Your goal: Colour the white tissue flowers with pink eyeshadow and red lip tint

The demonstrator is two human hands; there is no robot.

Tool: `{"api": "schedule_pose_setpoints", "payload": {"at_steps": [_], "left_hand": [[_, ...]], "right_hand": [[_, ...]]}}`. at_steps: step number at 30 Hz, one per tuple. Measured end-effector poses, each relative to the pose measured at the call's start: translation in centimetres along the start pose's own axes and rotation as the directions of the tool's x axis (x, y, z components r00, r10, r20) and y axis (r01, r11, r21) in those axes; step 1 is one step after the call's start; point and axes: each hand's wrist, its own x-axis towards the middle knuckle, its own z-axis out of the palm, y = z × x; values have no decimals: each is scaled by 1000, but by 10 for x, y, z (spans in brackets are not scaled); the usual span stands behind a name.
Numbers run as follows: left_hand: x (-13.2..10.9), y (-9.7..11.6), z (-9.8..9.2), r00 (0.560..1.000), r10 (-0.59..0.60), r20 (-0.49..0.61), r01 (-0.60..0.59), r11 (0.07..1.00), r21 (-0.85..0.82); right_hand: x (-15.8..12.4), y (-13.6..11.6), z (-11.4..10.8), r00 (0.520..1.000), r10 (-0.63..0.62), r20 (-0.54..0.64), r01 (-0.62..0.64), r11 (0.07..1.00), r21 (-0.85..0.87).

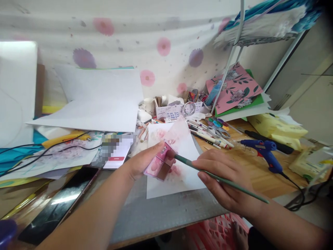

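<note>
My left hand is closed on a small pink makeup palette, tilted above the paper. A brown pan shows in its lower right part. In my right hand is a paintbrush with a long green handle. Its bristles touch or hover just over the palette; I cannot tell which. Under both lies a white sheet of paper with soft pink and red smudges. A translucent pinkish sheet covers part of its upper area.
Several pens and markers lie behind the paper. At right rests a blue glue gun with its cord. A dark phone and a yellow glue gun are at left. The grey mat reaches the table's front edge.
</note>
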Motion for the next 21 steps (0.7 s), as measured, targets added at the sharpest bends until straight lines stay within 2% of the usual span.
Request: {"api": "schedule_pose_setpoints", "payload": {"at_steps": [3,7,10,14,18,21], "left_hand": [[0,-1,-1,1000,14,-15,-14,1000,16],[1,-3,-3,1000,19,14,-19,1000,12],[1,-4,-3,1000,27,5,-27,1000,8],[2,-3,0,1000,14,10,-14,1000,18],[1,-3,1,1000,-4,9,4,1000,-13],[0,-2,2,1000,-7,15,7,1000,0]], "right_hand": [[0,0,0,999,23,41,-22,999,-26],[2,-4,-1,997,-55,-51,56,998,11],[4,-6,-1,999,-36,6,36,999,-3],[5,-7,0,998,-59,-33,61,998,36],[6,-8,2,999,-26,30,25,999,33],[7,-8,2,999,-51,-17,51,998,48]]}}
